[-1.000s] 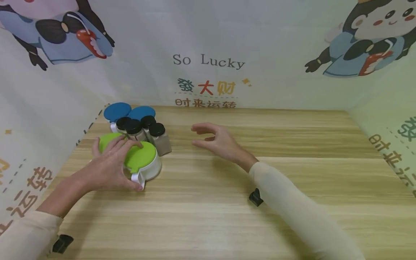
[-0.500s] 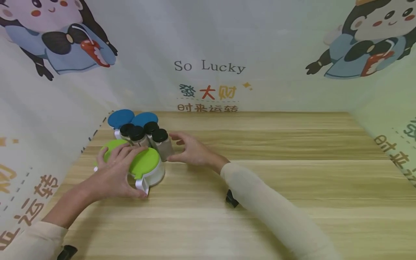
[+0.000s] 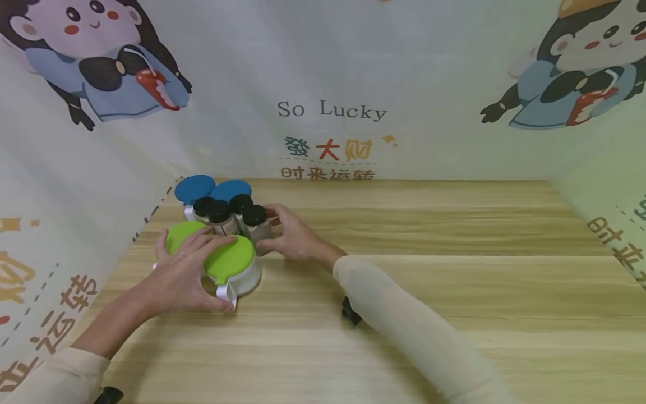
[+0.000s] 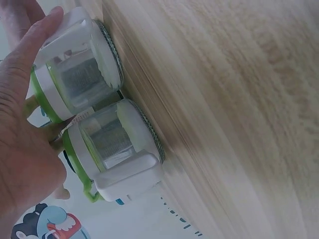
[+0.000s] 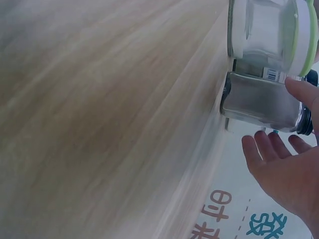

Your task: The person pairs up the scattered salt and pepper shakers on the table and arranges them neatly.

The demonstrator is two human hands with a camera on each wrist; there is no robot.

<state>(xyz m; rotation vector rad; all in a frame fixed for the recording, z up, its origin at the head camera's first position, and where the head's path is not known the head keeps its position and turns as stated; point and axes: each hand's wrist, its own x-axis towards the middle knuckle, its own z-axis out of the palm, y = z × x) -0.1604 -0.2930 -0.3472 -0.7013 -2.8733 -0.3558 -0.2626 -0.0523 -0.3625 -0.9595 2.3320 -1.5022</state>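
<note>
Two round glass jars with green lids and white handles stand side by side at the left in the head view: the right green-lidded jar (image 3: 237,269) and the left green-lidded jar (image 3: 184,234). My left hand (image 3: 184,275) spreads over both lids, its thumb against the white handle (image 4: 124,174) side of the pair and fingers curved over the tops. Behind them are several black-capped square glass jars, holding greyish contents where visible. My right hand (image 3: 295,233) is at the nearest black-capped jar (image 5: 261,102), thumb at its near side, other fingers loosely spread beyond it.
Two jars with blue lids (image 3: 194,189) stand at the back left, near the printed cloth wall (image 3: 429,112). The wooden table (image 3: 429,292) stretches away to the right. Black wrist mounts (image 3: 350,311) sit under the sleeves.
My right hand has moved left from the middle of the table to the nearest black-capped jar. My left hand stays on the green-lidded jars. The head view has shifted slightly.
</note>
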